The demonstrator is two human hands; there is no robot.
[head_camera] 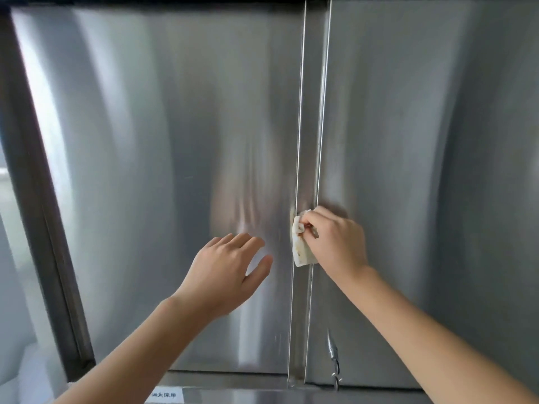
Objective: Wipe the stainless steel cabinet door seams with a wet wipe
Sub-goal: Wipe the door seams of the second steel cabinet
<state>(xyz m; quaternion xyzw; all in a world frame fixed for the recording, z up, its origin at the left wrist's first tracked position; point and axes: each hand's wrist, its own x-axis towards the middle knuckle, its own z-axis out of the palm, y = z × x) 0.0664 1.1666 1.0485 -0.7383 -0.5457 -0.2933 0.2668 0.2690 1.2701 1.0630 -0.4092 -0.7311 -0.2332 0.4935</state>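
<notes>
— Where was the wet wipe (301, 247)?

— On the narrow upright strip (309, 126) between the two stainless steel doors, in the lower half of it. It was white and folded, with yellow-brown marks on the side that showed. Its upper end lay over the seam (298, 141) on the left edge of that strip, and its lower end hung across the strip.

— Who had hold of it?

— The right hand (335, 237). Its fingers were curled round the top of the wipe and pinched it against the metal. The back of the hand lay over the edge of the right door (423, 141).

— And the other hand?

— The left hand (227, 272) held nothing. Its fingers were relaxed and a little spread, the thumb out to the side, in front of the left door (145, 141), near the wipe but apart from it. I could not tell whether the fingertips touched the steel.

— What else was there?

— A small metal latch (334, 360) hung low on the right door, just beside the second seam (322, 112). Under the doors ran a steel ledge (233, 380), with a white label (165, 395) below it bearing print too blurred to read. A dark frame (32, 199) ran down the left side of the left door. Both doors showed soft, streaked reflections, one of them a pale blur above the left hand.
</notes>
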